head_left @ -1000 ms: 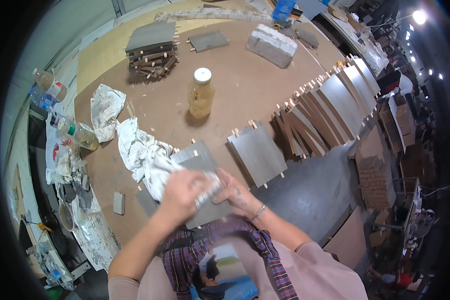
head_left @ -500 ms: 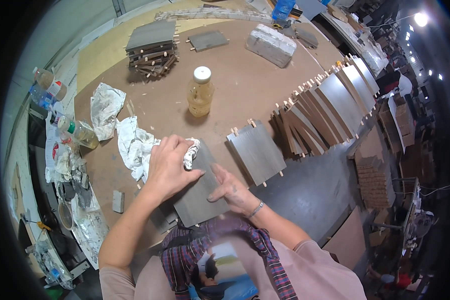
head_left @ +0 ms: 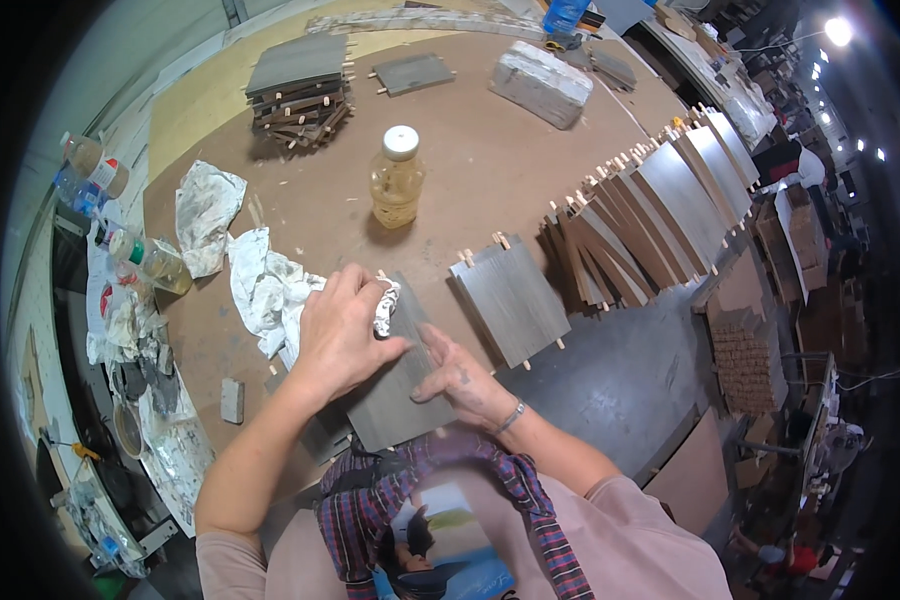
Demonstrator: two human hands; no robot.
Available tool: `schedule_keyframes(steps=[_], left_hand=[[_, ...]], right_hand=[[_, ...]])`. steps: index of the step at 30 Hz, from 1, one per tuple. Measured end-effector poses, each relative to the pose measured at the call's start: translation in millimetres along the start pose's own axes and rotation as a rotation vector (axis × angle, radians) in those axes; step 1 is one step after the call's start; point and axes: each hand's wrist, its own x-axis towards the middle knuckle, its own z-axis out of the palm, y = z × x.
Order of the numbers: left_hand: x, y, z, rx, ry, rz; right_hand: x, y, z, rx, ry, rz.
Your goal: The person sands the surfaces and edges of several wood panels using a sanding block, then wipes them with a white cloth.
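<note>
A grey wood-grain panel (head_left: 395,400) with small dowels at its ends lies tilted in front of me at the table's near edge. My left hand (head_left: 345,335) is closed on a crumpled white rag (head_left: 387,308), pressed at the panel's far left edge. My right hand (head_left: 462,383) grips the panel's right edge, thumb on its face and fingers mostly hidden behind it. More white cloth (head_left: 267,290) lies just beyond my left hand. Another grey panel (head_left: 515,302) with dowels lies right of my hands. Partly under my left forearm, further panels (head_left: 320,432) show.
A capped bottle of yellowish liquid (head_left: 397,180) stands mid-table. Behind it are a stack of dowelled panels (head_left: 295,95), a single panel (head_left: 413,75) and a wrapped block (head_left: 542,85). A fanned row of panels (head_left: 650,215) curves along the right edge. A small grey block (head_left: 232,400) sits at left.
Both hands stay almost in place on the panel and rag. The view has shifted slightly, so the table's things sit a little further left and up.
</note>
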Motion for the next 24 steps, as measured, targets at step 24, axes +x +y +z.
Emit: schedule_keyframes(steps=[24], left_hand=[[-0.5,0.9,7.1,0.006,0.033,-0.032]], right_hand=[[-2.5,-5.5,5.9,-0.001,-0.028,-0.01]])
